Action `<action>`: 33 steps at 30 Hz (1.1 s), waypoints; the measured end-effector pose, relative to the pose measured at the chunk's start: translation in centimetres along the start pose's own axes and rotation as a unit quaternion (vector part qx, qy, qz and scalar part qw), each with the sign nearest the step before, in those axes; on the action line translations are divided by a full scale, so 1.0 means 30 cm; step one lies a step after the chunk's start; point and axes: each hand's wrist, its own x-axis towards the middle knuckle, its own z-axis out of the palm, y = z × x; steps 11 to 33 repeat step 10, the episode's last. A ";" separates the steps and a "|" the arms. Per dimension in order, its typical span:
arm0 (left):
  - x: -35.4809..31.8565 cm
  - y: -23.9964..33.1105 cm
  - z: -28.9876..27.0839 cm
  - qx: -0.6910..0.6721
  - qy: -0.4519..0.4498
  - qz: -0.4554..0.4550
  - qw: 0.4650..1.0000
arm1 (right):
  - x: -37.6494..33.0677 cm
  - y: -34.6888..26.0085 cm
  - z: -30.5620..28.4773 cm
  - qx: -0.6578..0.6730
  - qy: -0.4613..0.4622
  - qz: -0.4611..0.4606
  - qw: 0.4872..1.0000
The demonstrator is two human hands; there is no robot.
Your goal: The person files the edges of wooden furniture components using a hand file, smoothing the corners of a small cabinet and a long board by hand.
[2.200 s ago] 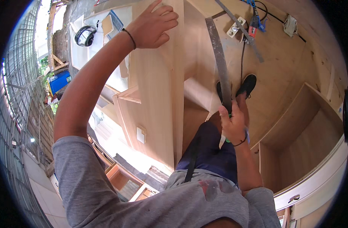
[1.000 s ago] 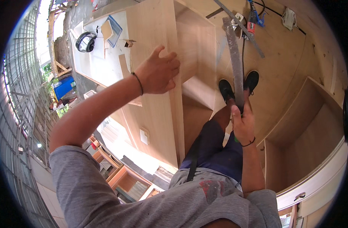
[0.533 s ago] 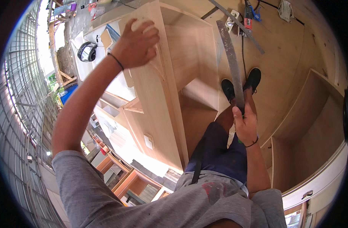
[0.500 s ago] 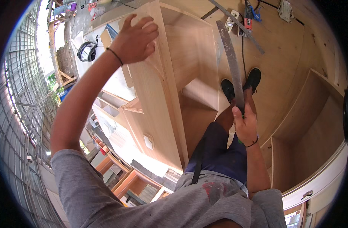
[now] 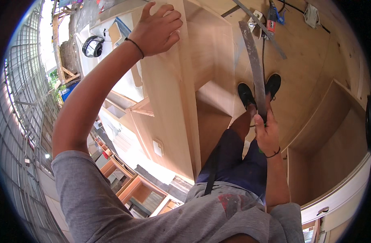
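A: Item one, the left hand (image 5: 157,28)?
B: Raised high, fingers spread and bent, laid flat on the upper end of a tall plywood cabinet panel (image 5: 171,109). Pale wood, smooth face, straight edges that bend toward the rim of the view. A thin dark band sits on the wrist.

A: The right hand (image 5: 267,135)?
B: Closed around the near end of a long metal straightedge (image 5: 254,73). Flat, narrow, grey, dull and smeared with pale marks. It runs away from the hand over the black shoes (image 5: 258,91) toward the plywood floor (image 5: 311,69). A dark band on that wrist too.

A: Surroundings?
B: An open plywood box (image 5: 335,133) on the right, a second grey metal bar (image 5: 260,28) lying aslant at the top, black headphones (image 5: 92,45) on a white surface at upper left.

A: Anything unclear?
B: The straightedge's near end is hidden inside the fist. Small tools by the top edge are too small to tell. The panel's foot is cut off behind the grey shirt.
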 end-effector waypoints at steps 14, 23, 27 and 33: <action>-0.090 0.109 -0.057 -0.159 -0.034 -0.168 0.972 | -0.084 -0.108 0.048 -0.003 -0.029 -0.099 0.995; -0.090 0.109 -0.057 -0.159 -0.034 -0.168 0.972 | -0.084 -0.108 0.048 -0.003 -0.029 -0.099 0.995; -0.090 0.109 -0.057 -0.159 -0.034 -0.168 0.972 | -0.084 -0.108 0.048 -0.003 -0.029 -0.099 0.995; -0.090 0.109 -0.057 -0.159 -0.034 -0.168 0.972 | -0.084 -0.108 0.048 -0.003 -0.029 -0.099 0.995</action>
